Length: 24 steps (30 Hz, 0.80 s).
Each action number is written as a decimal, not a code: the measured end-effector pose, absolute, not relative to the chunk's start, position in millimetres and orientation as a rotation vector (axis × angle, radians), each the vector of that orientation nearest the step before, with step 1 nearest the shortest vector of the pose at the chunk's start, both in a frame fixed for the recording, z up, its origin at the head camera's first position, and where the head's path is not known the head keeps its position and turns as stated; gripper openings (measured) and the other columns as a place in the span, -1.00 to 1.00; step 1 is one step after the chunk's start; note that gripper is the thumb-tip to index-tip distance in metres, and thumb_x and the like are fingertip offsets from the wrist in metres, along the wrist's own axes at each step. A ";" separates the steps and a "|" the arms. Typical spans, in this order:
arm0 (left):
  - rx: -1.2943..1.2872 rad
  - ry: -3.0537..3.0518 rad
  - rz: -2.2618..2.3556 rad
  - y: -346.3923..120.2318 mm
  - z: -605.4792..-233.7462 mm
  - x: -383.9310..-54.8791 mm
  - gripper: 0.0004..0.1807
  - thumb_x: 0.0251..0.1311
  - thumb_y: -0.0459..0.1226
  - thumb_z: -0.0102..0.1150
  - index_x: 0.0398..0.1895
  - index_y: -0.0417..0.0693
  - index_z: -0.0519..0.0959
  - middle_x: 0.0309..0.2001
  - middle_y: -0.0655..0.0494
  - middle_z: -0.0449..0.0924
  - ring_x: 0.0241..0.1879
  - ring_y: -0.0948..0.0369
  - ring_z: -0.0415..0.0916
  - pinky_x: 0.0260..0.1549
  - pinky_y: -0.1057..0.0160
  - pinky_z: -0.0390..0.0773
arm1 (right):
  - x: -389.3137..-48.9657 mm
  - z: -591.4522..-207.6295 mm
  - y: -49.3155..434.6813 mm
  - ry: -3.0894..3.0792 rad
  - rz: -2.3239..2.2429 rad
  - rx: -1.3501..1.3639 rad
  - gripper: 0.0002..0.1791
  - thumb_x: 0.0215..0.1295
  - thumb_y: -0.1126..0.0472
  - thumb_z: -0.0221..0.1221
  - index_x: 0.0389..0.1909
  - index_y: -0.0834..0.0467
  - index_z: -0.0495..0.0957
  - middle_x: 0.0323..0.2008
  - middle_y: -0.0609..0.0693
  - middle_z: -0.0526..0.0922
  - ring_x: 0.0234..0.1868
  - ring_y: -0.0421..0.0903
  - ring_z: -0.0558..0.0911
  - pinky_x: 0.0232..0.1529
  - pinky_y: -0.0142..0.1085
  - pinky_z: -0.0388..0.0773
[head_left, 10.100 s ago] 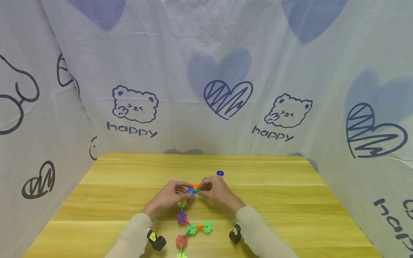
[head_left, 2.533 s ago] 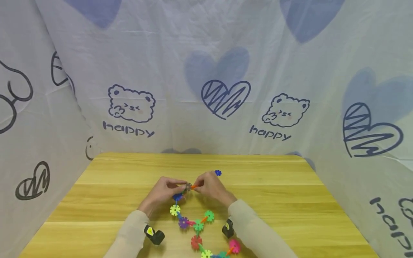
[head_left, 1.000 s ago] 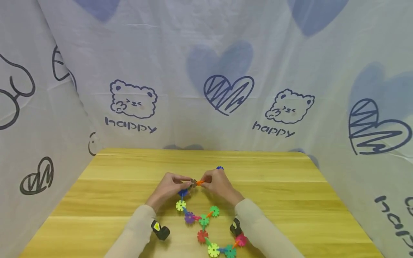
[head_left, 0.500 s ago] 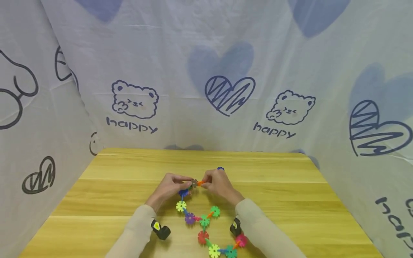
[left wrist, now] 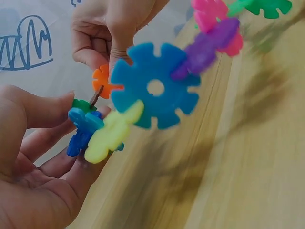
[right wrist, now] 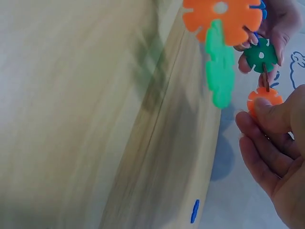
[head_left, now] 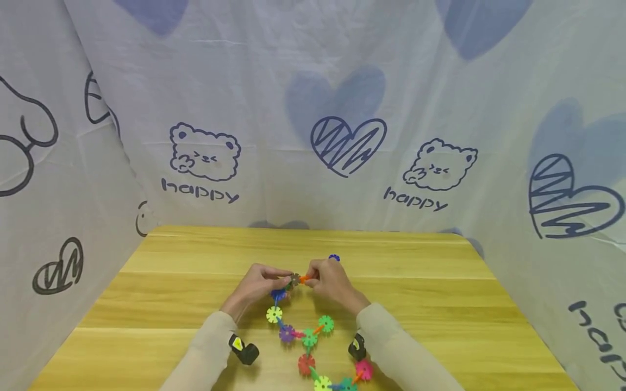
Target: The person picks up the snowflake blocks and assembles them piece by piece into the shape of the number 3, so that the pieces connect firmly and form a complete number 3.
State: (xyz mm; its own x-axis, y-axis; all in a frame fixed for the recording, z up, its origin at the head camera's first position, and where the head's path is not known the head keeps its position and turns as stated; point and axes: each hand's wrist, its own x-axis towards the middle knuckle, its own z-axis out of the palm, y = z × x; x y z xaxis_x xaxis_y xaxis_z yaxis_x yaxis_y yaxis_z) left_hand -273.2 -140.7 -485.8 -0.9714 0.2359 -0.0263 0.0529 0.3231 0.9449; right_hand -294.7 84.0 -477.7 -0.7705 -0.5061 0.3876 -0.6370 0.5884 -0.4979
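Both hands work at the far end of a chain of notched plastic snowflake discs. My left hand (head_left: 256, 285) grips the chain with thumb and fingers at a green disc (right wrist: 267, 46) and a dark blue disc (left wrist: 76, 143). A brown disc (head_left: 295, 279) slots edge-on between the green disc and an orange disc (right wrist: 254, 99). My right hand (head_left: 332, 279) pinches that orange disc between thumb and fingers. From the left hand the chain runs toward the body through a yellow disc (head_left: 274, 314), a purple disc (head_left: 287, 333) and a green disc (head_left: 310, 338).
A loose dark blue disc (head_left: 334, 257) lies on the wooden table (head_left: 415, 255) just beyond the right hand. The chain's near end, with a red disc (head_left: 306, 364) and a pink disc (head_left: 364, 370), lies between the forearms. Printed cloth (head_left: 274, 179) hangs around the table.
Ten seconds ago a blue disc and a green disc were between the hands; now brown and orange discs are there. The near chain has shifted right. Over the last second the hands barely move.
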 end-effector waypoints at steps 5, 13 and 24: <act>0.272 2.369 1.757 -142.6 -488.6 -273.7 -0.65 0.35 -0.23 0.32 0.13 -0.19 0.70 0.08 -0.20 0.74 -0.10 0.10 0.74 0.16 -0.01 0.65 | -292.2 -478.3 82.0 -2.582 0.885 0.986 -0.81 0.16 0.45 0.41 -0.52 0.21 0.61 -0.54 0.05 0.71 -0.55 -0.25 0.52 -0.48 -0.48 0.47; 0.244 2.310 1.784 -144.2 -485.4 -273.4 -0.65 0.34 -0.28 0.32 0.14 -0.22 0.68 0.08 -0.23 0.74 -0.20 0.10 0.76 0.08 0.07 0.70 | -292.3 -477.1 81.5 -2.648 0.974 0.993 -0.82 0.20 0.48 0.36 -0.48 0.20 0.59 -0.52 0.04 0.68 -0.54 -0.28 0.49 -0.48 -0.48 0.49; 0.239 2.373 1.738 -149.5 -483.0 -275.5 -0.66 0.34 -0.22 0.33 0.12 -0.16 0.71 0.14 -0.20 0.71 -0.06 0.12 0.74 0.13 0.00 0.67 | -293.7 -476.8 83.0 -2.708 1.143 0.946 -0.91 0.30 0.41 0.33 -0.37 0.21 0.64 -0.47 0.02 0.71 -0.51 -0.27 0.56 -0.45 -0.46 0.55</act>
